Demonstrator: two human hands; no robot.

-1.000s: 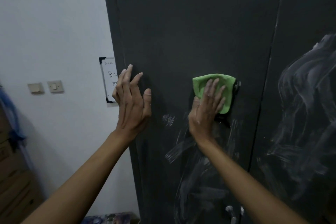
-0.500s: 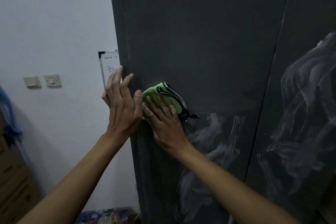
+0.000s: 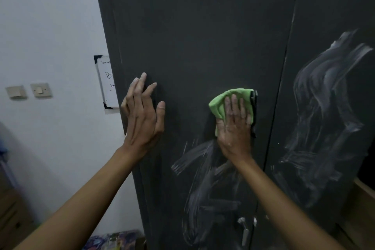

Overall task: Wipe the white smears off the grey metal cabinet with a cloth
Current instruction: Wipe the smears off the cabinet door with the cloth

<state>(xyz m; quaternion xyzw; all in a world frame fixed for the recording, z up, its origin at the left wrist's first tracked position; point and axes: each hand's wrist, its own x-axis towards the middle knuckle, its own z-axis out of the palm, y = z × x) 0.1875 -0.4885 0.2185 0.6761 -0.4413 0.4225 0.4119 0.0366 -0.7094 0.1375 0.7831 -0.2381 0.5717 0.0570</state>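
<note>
The grey metal cabinet (image 3: pixel 203 36) fills most of the view, two doors side by side. My right hand (image 3: pixel 235 128) presses a green cloth (image 3: pixel 219 103) flat against the left door with straight fingers. White smears (image 3: pixel 203 184) streak the left door below the cloth. A larger patch of white smears (image 3: pixel 324 111) covers the right door. My left hand (image 3: pixel 142 115) rests flat on the left door near its left edge, fingers straight and spread.
Metal door handles (image 3: pixel 245 231) sit low by the gap between the doors. A small whiteboard (image 3: pixel 106 83) and two wall switches (image 3: pixel 28 90) are on the white wall at left. Cardboard boxes (image 3: pixel 12 215) stand at the lower left.
My right hand swept the cloth from the middle of the left door to its left edge, then back right. My left hand stayed pressed on the door.
</note>
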